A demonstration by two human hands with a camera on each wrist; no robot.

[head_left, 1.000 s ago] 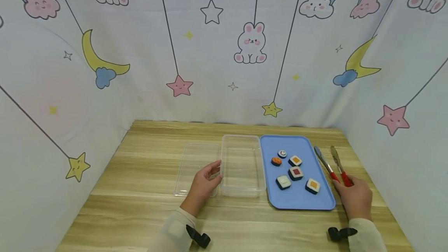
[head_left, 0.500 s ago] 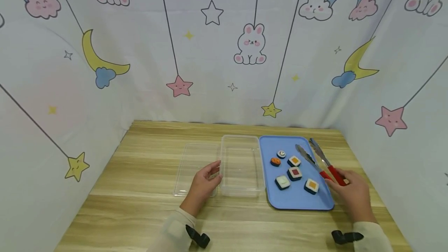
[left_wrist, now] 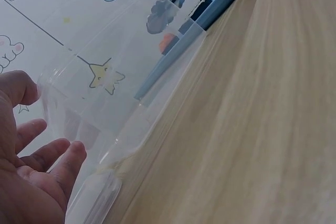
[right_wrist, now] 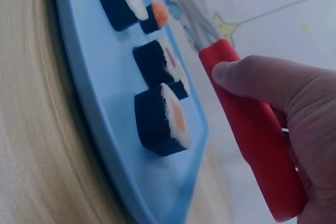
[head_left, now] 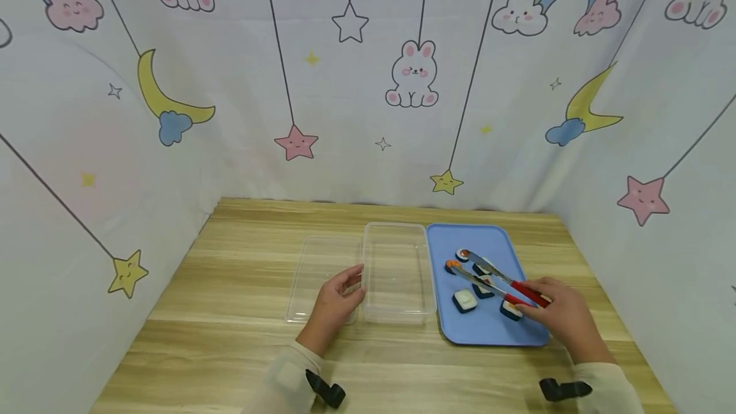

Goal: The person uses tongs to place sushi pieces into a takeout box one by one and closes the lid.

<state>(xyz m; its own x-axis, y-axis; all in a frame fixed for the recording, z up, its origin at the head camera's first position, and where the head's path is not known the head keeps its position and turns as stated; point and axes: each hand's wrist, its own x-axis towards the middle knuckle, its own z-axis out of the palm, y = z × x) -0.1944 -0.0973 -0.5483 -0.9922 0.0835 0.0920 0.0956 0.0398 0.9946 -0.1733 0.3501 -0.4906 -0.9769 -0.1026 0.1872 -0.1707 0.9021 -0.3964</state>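
Note:
My right hand point(head_left: 566, 315) grips the red handles of a pair of tongs point(head_left: 531, 292). The metal arms are spread apart, reaching left over the blue tray point(head_left: 489, 331). One tip overlaps the small round sushi piece point(head_left: 460, 254), the other the orange-topped piece point(head_left: 451, 266); contact cannot be told. Beneath and beside the arms are a red-centred sushi piece point(head_left: 482, 289), a white-topped one point(head_left: 464, 301) and two partly hidden yellow-centred ones. My left hand point(head_left: 335, 302) touches the left wall of a clear plastic box point(head_left: 399, 315) with relaxed fingers point(left_wrist: 73, 161).
A clear lid point(head_left: 322, 254) lies flat left of the box, partly behind my left hand. The tray stands against the box's right side. Printed cloth point(head_left: 356, 82) hangs around the wooden table point(head_left: 253, 337) at the back and both sides.
My right hand has lifted the tongs from the table right of the tray and swung them left over the sushi. My left hand has stayed by the box.

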